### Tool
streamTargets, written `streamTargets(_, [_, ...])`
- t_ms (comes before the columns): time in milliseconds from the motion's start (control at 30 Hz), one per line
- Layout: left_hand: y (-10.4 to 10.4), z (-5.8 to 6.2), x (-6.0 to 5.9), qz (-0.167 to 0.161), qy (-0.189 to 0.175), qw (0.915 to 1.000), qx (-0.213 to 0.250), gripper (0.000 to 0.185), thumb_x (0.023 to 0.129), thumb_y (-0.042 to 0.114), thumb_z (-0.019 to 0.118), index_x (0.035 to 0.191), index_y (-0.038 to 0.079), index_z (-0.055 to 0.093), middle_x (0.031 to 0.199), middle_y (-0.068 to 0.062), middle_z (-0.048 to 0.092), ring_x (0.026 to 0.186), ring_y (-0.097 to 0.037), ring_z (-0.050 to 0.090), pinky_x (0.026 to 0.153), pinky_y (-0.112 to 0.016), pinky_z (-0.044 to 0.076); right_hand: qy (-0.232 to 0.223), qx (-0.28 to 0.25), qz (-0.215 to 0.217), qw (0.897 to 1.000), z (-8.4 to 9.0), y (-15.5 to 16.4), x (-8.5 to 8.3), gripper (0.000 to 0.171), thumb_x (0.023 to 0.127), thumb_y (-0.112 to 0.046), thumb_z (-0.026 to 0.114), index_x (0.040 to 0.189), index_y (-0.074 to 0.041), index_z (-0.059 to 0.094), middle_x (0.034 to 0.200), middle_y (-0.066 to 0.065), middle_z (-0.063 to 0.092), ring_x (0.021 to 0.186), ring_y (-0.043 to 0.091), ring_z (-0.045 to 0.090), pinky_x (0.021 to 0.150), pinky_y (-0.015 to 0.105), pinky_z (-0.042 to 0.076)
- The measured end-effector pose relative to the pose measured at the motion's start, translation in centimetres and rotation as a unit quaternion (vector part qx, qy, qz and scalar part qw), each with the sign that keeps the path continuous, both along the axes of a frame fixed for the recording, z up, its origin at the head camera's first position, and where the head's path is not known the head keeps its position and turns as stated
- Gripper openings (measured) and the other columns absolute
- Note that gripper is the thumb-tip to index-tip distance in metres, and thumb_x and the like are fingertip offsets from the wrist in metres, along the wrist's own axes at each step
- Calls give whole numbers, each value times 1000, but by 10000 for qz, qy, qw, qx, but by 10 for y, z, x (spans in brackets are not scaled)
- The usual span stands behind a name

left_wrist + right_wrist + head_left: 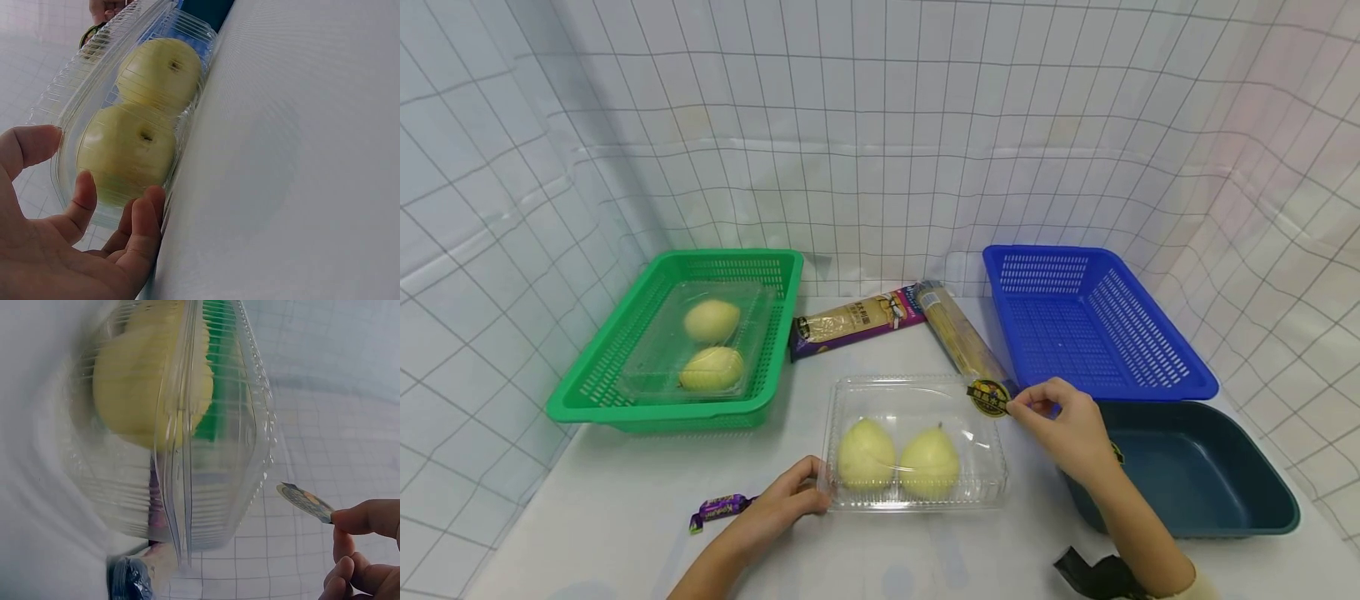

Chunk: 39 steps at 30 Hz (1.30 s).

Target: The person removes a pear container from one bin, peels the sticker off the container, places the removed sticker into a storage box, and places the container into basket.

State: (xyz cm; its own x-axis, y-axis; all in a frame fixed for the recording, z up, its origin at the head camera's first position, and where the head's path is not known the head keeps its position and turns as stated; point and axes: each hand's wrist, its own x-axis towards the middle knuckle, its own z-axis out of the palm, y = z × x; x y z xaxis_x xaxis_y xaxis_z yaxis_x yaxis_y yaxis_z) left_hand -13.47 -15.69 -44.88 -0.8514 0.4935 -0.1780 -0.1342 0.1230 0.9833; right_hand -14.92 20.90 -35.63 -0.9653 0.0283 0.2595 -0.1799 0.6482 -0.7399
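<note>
A clear plastic clamshell box (917, 400), its lid closed, stands at the middle of the table with two pale yellow-green pears (866, 454) inside. My left hand (786, 502) holds the box by its near left corner. In the left wrist view the thumb (40, 145) touches the rim, while the other fingers are against the side wall. Between thumb and forefinger, my right hand (1071, 429) pinches a round black-and-yellow sticker (988, 397) by its edge. That sticker overlaps the lid's far right corner in the head view; the right wrist view shows it apart from the box.
At left, a green basket (782, 333) contains another clear box of pears. A blue basket (1202, 379) and a dark green tub (1285, 508) stand at right. Behind the box lie a purple pasta packet (857, 323) and a noodle packet (958, 329). A purple-wrapped candy (722, 507) lies near my left hand.
</note>
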Motion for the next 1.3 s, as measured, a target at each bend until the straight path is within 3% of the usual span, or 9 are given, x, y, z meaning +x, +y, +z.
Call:
streamTargets(333, [0, -2, 0, 23, -64, 10000, 12, 26, 89, 10, 53, 111, -2, 46, 114, -12, 50, 96, -22, 48, 82, -38, 36, -321, 52, -333, 9989, 4, 35, 2, 26, 92, -25, 70, 97, -1, 67, 87, 8, 57, 77, 19, 48, 57, 25, 43])
streamTargets(600, [0, 1, 1, -11, 10, 10000, 18, 20, 89, 10, 54, 105, 1, 45, 109, -10, 49, 95, -22, 48, 82, -37, 36, -659, -89, -534, 9964, 3, 64, 8, 37, 93, -34, 68, 103, 1, 65, 91, 8, 56, 81, 18, 48, 60, 25, 44])
streamTargets(1000, [1, 3, 2, -28, 76, 10000, 53, 23, 89, 8, 53, 106, -3, 44, 106, -9, 49, 92, -20, 47, 78, -33, 38, -1275, -142, -602, 9899, -4, 106, 13, 41, 93, -38, 65, 104, 2, 65, 97, -2, 61, 89, 9, 49, 72, 24, 42])
streamTargets(1167, [1, 3, 2, -8, 62, 10000, 24, 22, 89, 9, 53, 106, -2, 45, 106, -9, 49, 92, -21, 47, 78, -33, 38, -1612, -336, -541, 9849, -10, 122, 17, 44, 93, -40, 65, 104, 2, 65, 99, -5, 62, 94, 8, 49, 83, 39, 41])
streamTargets(1300, [1, 4, 2, -7, 48, 10000, 26, 22, 89, 9, 53, 106, -2, 45, 106, -9, 49, 92, -21, 47, 78, -33, 38, -1942, -277, -267, 9802, -15, 135, 21, 42, 95, -38, 63, 104, 2, 66, 104, 2, 63, 96, 9, 49, 88, 54, 38])
